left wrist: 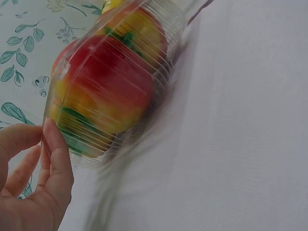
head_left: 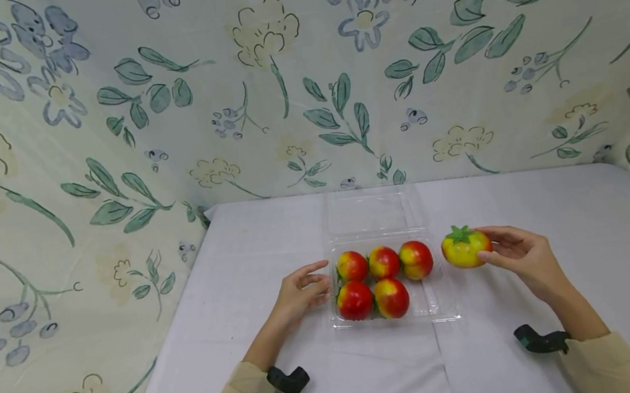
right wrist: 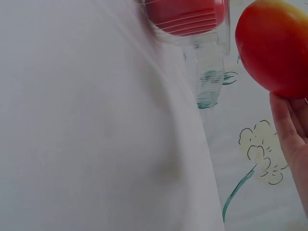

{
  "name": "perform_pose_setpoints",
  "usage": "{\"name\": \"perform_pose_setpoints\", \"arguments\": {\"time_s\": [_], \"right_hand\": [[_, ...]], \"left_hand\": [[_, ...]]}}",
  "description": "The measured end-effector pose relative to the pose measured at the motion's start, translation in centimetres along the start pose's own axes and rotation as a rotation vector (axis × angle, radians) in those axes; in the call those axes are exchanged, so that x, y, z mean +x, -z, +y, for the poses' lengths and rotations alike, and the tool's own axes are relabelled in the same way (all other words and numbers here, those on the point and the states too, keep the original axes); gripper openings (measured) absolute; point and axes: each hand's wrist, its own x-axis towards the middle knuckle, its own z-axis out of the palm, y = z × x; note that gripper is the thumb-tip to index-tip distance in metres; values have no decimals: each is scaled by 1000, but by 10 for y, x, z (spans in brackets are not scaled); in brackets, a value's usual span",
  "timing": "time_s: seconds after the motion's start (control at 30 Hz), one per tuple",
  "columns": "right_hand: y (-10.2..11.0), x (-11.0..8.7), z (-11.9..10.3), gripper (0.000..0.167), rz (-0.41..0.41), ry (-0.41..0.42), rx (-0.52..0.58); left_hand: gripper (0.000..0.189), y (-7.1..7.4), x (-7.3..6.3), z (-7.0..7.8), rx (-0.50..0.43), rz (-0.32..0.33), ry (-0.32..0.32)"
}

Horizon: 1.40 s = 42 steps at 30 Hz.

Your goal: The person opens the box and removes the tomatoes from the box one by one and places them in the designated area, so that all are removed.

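My right hand holds a red-and-yellow tomato between thumb and fingers, just off the right side of a clear plastic box. The tomato's green leafy top faces up and its yellow side shows in the head view; the right wrist view shows its red side. At the box's left edge, my left hand pinches the rim, as the left wrist view shows. Inside the box sit several similar tomatoes, three in the far row and two in the near row, with a gap at the near right.
The box's clear lid lies folded back behind it. A white cloth covers the table, and a floral curtain hangs along its back and sides. Each wrist carries a black band piece.
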Motion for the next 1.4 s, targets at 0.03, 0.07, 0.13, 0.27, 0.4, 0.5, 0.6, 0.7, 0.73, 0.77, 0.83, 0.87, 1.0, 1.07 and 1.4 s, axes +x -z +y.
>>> {"name": "perform_pose_setpoints", "arguments": {"time_s": [0.03, 0.07, 0.13, 0.27, 0.4, 0.5, 0.6, 0.7, 0.73, 0.77, 0.83, 0.87, 1.0, 1.07, 1.4], "right_hand": [[1, 0, 1, 41, -1, 3, -2], [1, 1, 2, 41, -1, 3, -5], [3, 2, 3, 41, 1, 1, -10], [6, 5, 6, 40, 10, -10, -22], [8, 8, 9, 40, 24, -29, -59], [9, 10, 10, 39, 31, -46, -88], [10, 13, 12, 38, 35, -59, -98], [11, 15, 14, 38, 39, -62, -110], [11, 17, 14, 38, 38, -61, -120], [11, 18, 14, 38, 37, -60, -132], [12, 21, 15, 39, 37, -59, -157], [12, 22, 16, 39, 38, -58, -173], [13, 26, 18, 39, 54, -70, -194], [13, 27, 18, 39, 63, -77, -192], [15, 32, 21, 44, 106, -136, -204]], "left_hand": [[45, 0, 0, 0, 0, -2, -2], [45, 0, 0, 0, 1, -4, -2], [45, 0, 0, 0, 0, -5, 1], [46, 1, 0, 0, 1, -5, 3], [46, 1, -1, 0, -4, -10, -4], [47, 0, -1, 0, -26, -21, -7], [48, 0, -2, 1, -47, -29, -6], [47, 0, -1, 1, -49, -26, -2], [47, 0, -1, 1, -50, -25, -2], [47, 0, -1, 1, -52, -24, -2], [46, 0, -1, 1, -55, -18, -1], [46, 0, 0, 1, -54, -17, -3], [44, 0, 1, 0, -52, -12, -6], [44, 0, 2, -1, -46, -14, -10], [46, 0, -1, 1, -45, -21, -3]]}}
